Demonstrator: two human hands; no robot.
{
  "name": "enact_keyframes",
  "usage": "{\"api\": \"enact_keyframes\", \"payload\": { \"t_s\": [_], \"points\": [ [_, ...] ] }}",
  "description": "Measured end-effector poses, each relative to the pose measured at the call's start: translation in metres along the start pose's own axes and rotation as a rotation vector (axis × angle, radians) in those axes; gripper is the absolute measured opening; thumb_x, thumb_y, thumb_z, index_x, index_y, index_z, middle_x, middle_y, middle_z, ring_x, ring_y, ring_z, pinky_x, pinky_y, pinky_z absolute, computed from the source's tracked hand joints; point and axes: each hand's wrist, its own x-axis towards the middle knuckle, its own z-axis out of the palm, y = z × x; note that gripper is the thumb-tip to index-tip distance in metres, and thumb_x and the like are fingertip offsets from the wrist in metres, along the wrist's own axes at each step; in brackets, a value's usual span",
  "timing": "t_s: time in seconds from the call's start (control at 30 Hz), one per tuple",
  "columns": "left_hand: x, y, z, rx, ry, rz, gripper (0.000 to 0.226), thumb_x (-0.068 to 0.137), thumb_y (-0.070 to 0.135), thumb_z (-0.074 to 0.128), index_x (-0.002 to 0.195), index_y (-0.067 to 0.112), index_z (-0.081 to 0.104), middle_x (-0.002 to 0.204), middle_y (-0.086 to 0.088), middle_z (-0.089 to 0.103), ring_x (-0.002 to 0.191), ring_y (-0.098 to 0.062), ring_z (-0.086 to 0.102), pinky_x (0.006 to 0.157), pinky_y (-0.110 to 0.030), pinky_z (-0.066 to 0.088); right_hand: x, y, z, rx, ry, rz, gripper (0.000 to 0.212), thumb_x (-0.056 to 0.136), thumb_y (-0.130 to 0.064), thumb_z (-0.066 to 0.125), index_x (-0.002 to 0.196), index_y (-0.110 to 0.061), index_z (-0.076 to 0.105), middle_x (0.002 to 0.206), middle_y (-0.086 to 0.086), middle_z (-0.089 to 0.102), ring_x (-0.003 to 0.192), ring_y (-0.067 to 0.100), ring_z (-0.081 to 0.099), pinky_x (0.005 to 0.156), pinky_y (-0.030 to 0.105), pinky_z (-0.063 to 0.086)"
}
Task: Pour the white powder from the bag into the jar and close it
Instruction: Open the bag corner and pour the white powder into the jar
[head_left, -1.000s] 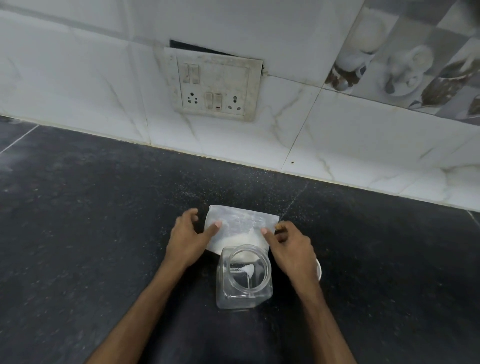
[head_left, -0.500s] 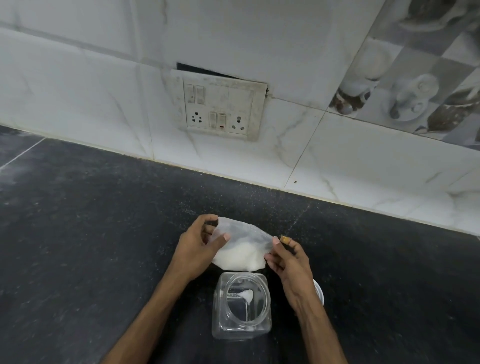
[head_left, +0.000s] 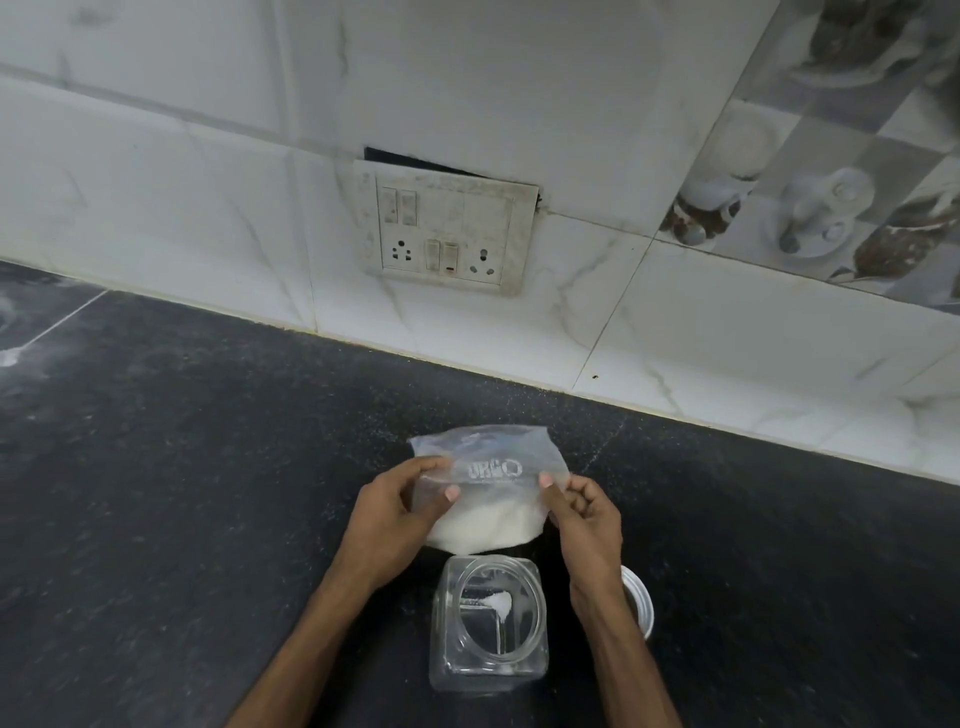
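Observation:
A clear plastic bag (head_left: 485, 486) with white powder in its lower half is held upright just behind the jar. My left hand (head_left: 395, 512) pinches the bag's left side and my right hand (head_left: 584, 512) pinches its right side, near the printed strip. The clear square jar (head_left: 488, 623) stands open on the dark counter in front of the bag, with a trace of white powder inside. Its white lid (head_left: 639, 597) lies on the counter to the right, partly hidden by my right forearm.
The dark speckled counter (head_left: 208, 493) runs wide on both sides. A white tiled wall (head_left: 675, 338) rises behind it, with a switch and socket panel (head_left: 447, 228). A pale powdery smear (head_left: 10, 353) marks the counter's far left.
Both hands have lifted the bag off the counter and stood it upright behind the jar, with the powder settled at the bottom. The camera has tilted up slightly.

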Motion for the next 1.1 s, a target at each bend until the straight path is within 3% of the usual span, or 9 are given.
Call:
{"api": "enact_keyframes", "payload": {
  "t_s": [0.17,0.33,0.47,0.57,0.63,0.7,0.8,0.97,1.1],
  "points": [
    [-0.002,0.009,-0.001,-0.233,0.122,0.088,0.015,0.085,0.016,0.074,0.094,0.027,0.076,0.095,0.014,0.077,0.087,-0.003,0.071,0.075,-0.014,0.052,-0.014,-0.018,-0.011,0.171,-0.148,0.008,0.02,0.08,-0.01,0.075,0.094,0.002,0.072,0.097,0.018,0.075,0.09,0.028,0.068,0.09,0.044,0.052],
    [-0.002,0.023,-0.002,-0.404,0.231,0.112,0.029,0.084,0.01,0.075,0.108,0.025,0.068,0.086,-0.004,0.076,0.076,-0.011,0.069,0.07,-0.017,0.053,-0.022,-0.04,-0.029,0.153,-0.229,-0.105,0.02,0.077,0.006,0.07,0.096,0.008,0.063,0.09,0.015,0.074,0.08,0.021,0.07,0.074,0.028,0.056],
    [0.0,0.041,-0.001,-0.379,0.202,0.146,0.015,0.081,0.015,0.077,0.091,0.026,0.078,0.087,0.006,0.079,0.083,-0.011,0.074,0.077,-0.025,0.057,-0.026,-0.054,-0.035,0.041,-0.178,-0.152,0.037,0.07,0.004,0.08,0.1,-0.012,0.063,0.1,0.009,0.073,0.09,0.021,0.069,0.076,0.025,0.056],
    [0.001,0.059,0.001,-0.369,0.146,0.218,0.013,0.079,0.016,0.078,0.087,0.026,0.079,0.085,0.01,0.079,0.082,-0.008,0.074,0.077,-0.02,0.056,-0.04,-0.093,-0.035,-0.196,0.038,-0.416,0.05,0.074,-0.003,0.081,0.115,-0.025,0.061,0.12,-0.006,0.068,0.114,0.01,0.063,0.098,0.027,0.049],
    [0.001,0.069,0.002,-0.331,0.122,0.288,0.017,0.081,0.011,0.077,0.087,0.027,0.078,0.084,0.009,0.078,0.08,-0.008,0.074,0.076,-0.019,0.056,-0.05,-0.129,-0.03,-0.333,0.046,-0.65,0.046,0.076,-0.012,0.082,0.115,-0.029,0.064,0.123,-0.011,0.066,0.119,0.004,0.059,0.104,0.025,0.044],
    [0.0,0.077,0.003,-0.293,0.112,0.358,0.022,0.082,0.006,0.076,0.088,0.028,0.078,0.085,0.009,0.078,0.079,-0.008,0.073,0.076,-0.021,0.056,-0.059,-0.156,-0.017,-0.472,-0.082,-0.804,0.039,0.078,-0.017,0.082,0.112,-0.03,0.067,0.123,-0.012,0.066,0.121,0.0,0.057,0.105,0.018,0.04],
    [-0.001,0.088,0.002,-0.249,0.107,0.46,0.023,0.085,0.005,0.075,0.092,0.027,0.078,0.089,0.01,0.077,0.084,-0.01,0.073,0.077,-0.023,0.056,-0.058,-0.166,0.005,-0.67,-0.321,-0.816,0.031,0.079,-0.021,0.081,0.108,-0.027,0.073,0.118,-0.015,0.068,0.117,-0.007,0.057,0.104,0.012,0.04],
    [-0.005,0.099,-0.009,-0.198,0.179,0.524,0.016,0.085,0.007,0.075,0.095,0.017,0.079,0.089,0.009,0.077,0.086,-0.006,0.073,0.077,-0.016,0.053,-0.051,-0.159,0.015,-0.604,-0.349,-0.795,0.011,0.078,-0.015,0.082,0.085,-0.02,0.076,0.089,-0.014,0.074,0.09,0.0,0.068,0.085,0.014,0.05],
    [-0.007,0.101,-0.016,-0.176,0.229,0.554,0.014,0.083,0.01,0.076,0.095,0.017,0.078,0.088,0.008,0.077,0.082,-0.008,0.072,0.074,-0.018,0.055,-0.058,-0.157,0.022,-0.543,-0.393,-0.811,0.016,0.077,-0.014,0.083,0.084,-0.025,0.076,0.087,-0.012,0.075,0.087,0.006,0.069,0.082,0.016,0.052]
  ]
}}
